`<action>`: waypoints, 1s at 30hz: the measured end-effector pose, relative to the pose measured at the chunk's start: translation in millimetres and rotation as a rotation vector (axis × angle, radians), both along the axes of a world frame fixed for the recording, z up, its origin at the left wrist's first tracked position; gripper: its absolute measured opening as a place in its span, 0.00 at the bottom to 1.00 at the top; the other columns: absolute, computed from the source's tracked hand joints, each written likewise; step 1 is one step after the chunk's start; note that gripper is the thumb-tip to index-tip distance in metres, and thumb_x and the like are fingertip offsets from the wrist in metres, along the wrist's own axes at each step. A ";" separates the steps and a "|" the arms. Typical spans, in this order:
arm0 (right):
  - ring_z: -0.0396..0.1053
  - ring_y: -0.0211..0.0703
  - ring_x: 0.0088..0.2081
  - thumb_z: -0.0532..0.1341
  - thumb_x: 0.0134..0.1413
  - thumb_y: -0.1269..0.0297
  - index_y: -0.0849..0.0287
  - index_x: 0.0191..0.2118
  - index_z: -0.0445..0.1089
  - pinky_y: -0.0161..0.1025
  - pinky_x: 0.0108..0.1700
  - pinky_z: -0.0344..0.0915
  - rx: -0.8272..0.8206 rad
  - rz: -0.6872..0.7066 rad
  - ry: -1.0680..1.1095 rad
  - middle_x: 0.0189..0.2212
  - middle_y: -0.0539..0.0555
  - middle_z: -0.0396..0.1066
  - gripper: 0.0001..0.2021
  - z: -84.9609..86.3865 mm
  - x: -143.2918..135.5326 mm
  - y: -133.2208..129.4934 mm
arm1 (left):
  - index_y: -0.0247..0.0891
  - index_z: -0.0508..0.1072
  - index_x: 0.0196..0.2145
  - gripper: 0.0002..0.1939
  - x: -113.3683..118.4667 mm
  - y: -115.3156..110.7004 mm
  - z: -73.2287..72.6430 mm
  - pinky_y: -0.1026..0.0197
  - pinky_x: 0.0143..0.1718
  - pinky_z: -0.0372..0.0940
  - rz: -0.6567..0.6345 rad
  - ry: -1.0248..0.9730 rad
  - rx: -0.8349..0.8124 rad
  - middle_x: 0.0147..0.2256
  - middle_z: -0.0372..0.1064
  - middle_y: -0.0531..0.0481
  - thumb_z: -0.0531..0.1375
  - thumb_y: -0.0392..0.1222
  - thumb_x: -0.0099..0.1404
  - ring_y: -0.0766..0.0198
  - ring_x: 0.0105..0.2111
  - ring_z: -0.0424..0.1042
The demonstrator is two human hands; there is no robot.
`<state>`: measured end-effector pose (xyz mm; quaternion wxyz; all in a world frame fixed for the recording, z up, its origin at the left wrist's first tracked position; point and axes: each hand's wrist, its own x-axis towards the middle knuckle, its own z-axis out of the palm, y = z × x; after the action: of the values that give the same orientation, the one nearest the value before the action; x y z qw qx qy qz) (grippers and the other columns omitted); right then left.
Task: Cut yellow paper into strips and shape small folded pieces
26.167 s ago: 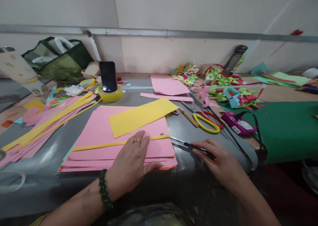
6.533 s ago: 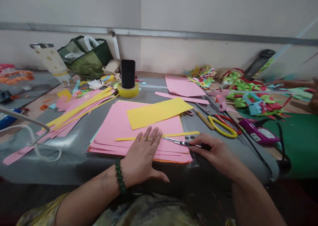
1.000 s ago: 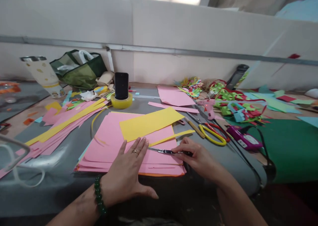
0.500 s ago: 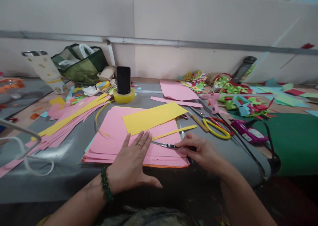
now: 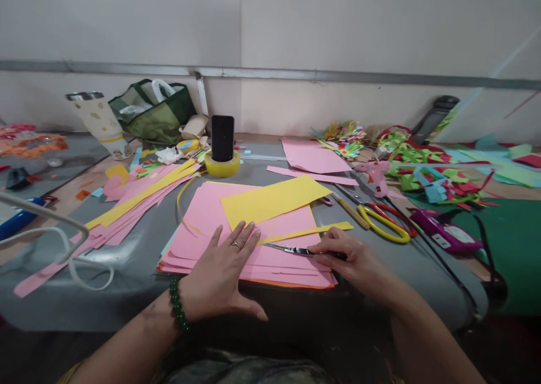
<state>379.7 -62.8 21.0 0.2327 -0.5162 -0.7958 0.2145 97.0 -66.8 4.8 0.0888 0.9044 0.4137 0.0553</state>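
My left hand (image 5: 226,266) lies flat with its fingers spread on a stack of pink paper (image 5: 203,209), its fingertips at the lower edge of a yellow paper sheet (image 5: 274,198). Between thumb and fingers, my right hand (image 5: 344,254) grips a utility knife (image 5: 298,251) with a dark handle. Its thin blade points left across the pink paper, towards my left fingers. A narrow yellow strip (image 5: 308,233) rests just above the knife, apart from the wider yellow sheet along most of its length. The knife's handle is partly hidden in my right hand.
Scissors with yellow and red handles (image 5: 386,226) lie right of the stack, near a pink glue gun (image 5: 377,178) and a purple device (image 5: 446,230). A phone (image 5: 222,138) stands in a yellow tape roll (image 5: 222,165). Paper strips (image 5: 143,201) and a white cable (image 5: 91,285) are at left.
The camera view has shifted, so the table things appear farther right. My left hand stays flat on the paper, and my right hand keeps its grip on the utility knife.
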 end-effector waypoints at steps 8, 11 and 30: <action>0.65 0.40 0.32 0.58 0.56 0.61 0.53 0.38 0.77 0.37 0.34 0.63 -0.012 0.026 -0.050 0.29 0.52 0.64 0.10 5.4 -5.3 -1.6 | 0.34 0.41 0.66 0.64 3.0 -1.6 0.9 0.36 0.61 0.30 0.028 0.007 0.023 0.65 0.35 0.36 0.49 0.80 0.42 0.43 0.65 0.36; 0.64 0.39 0.29 0.58 0.55 0.60 0.52 0.38 0.77 0.36 0.32 0.62 -0.031 0.037 -0.043 0.28 0.52 0.62 0.10 5.7 -5.3 -0.3 | 0.34 0.41 0.66 0.64 2.3 -2.1 -1.4 0.36 0.61 0.29 0.033 0.004 0.030 0.65 0.36 0.36 0.49 0.80 0.42 0.43 0.64 0.36; 0.66 0.41 0.31 0.60 0.53 0.54 0.55 0.38 0.77 0.38 0.33 0.64 0.048 -0.025 0.079 0.29 0.53 0.66 0.13 -7.8 17.8 9.4 | 0.37 0.37 0.66 0.57 15.6 11.4 11.8 0.32 0.59 0.35 -0.007 -0.004 -0.059 0.66 0.32 0.40 0.42 0.79 0.49 0.45 0.65 0.34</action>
<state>397.5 -53.4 13.2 0.2789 -0.5114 -0.7845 0.2129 112.6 -55.4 16.5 0.1167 0.9028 0.4116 0.0445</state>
